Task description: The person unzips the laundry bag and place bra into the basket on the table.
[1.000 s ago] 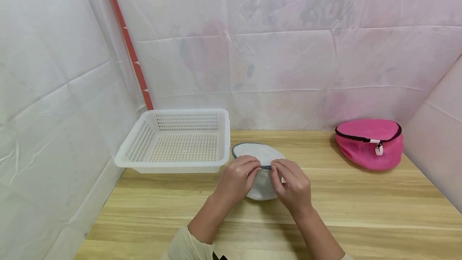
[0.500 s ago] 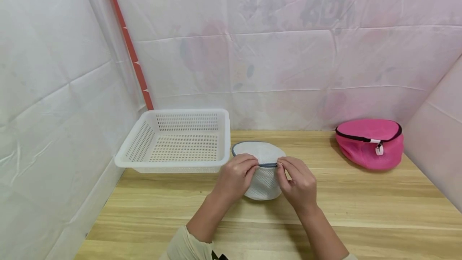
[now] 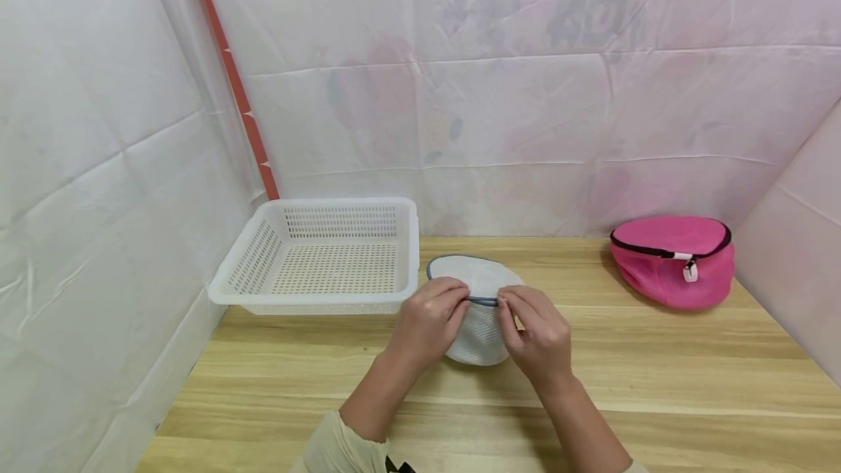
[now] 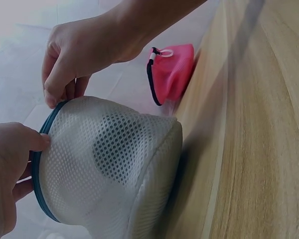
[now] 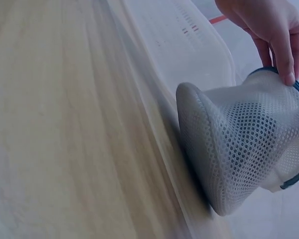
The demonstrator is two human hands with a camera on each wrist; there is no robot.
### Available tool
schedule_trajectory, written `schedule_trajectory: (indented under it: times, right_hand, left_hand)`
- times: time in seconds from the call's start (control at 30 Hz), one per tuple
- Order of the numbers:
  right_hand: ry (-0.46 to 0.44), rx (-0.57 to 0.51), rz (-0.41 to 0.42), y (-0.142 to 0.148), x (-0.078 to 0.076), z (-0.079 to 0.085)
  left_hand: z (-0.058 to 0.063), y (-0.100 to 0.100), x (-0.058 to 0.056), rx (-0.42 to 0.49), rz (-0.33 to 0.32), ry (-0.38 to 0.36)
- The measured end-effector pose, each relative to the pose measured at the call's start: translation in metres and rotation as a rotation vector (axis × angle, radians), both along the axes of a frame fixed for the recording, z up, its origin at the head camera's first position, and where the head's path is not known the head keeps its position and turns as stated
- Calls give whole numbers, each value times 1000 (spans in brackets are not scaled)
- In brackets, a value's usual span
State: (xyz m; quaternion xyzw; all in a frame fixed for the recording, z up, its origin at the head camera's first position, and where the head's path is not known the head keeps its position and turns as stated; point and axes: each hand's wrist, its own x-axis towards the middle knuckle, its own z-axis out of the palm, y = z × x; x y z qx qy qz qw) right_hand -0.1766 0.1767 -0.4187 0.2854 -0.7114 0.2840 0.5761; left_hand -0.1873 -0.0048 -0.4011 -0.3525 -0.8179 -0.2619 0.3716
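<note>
A white mesh laundry bag with blue-grey edging stands on the table in the head view. My left hand pinches the edging of its near rim on the left. A short stretch along, my right hand pinches the same edging between thumb and fingers. The bag's round lid flap lies behind the hands. Both wrist views show a darker patch on the side of the mesh; whether it is something inside, I cannot tell. Fingers cover the slider, if one is there.
A white perforated plastic basket stands left of the bag. On the far right sits a pink mesh bag with a black zip and a white pull. Pale sheeting walls the wooden table at back and sides.
My right hand first slid right along the rim, then came back slightly left. The left hand stays almost in place. The bag's flap has shifted a little to the right.
</note>
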Motion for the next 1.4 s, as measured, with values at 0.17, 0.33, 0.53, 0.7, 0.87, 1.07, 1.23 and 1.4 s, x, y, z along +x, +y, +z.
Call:
schedule_trajectory:
  times: [0.17, 0.33, 0.53, 0.7, 0.87, 1.07, 1.23, 1.4]
  right_hand:
    - [25, 24, 21, -6, 1, 0]
    - [25, 54, 32, -11, 3, -1]
    - [29, 57, 26, -11, 2, -1]
    - [26, 50, 29, -9, 1, -2]
    - [10, 42, 10, -4, 0, -3]
    - [-16, 22, -24, 4, -1, -4]
    - [-33, 8, -38, 8, -2, -5]
    - [-49, 4, -59, 11, -2, -5]
  left_hand:
    - [0, 3, 2, -8, -7, 26]
    - [-2, 9, 3, -7, -70, 48]
    - [-4, 10, 4, 14, -77, 34]
    - [-4, 9, 3, 5, -57, 17]
    - [-3, 8, 3, 15, -52, 16]
    - [-3, 6, 2, 22, -47, 6]
    - [-4, 5, 2, 11, -40, -10]
    - [-4, 5, 1, 15, -43, -8]
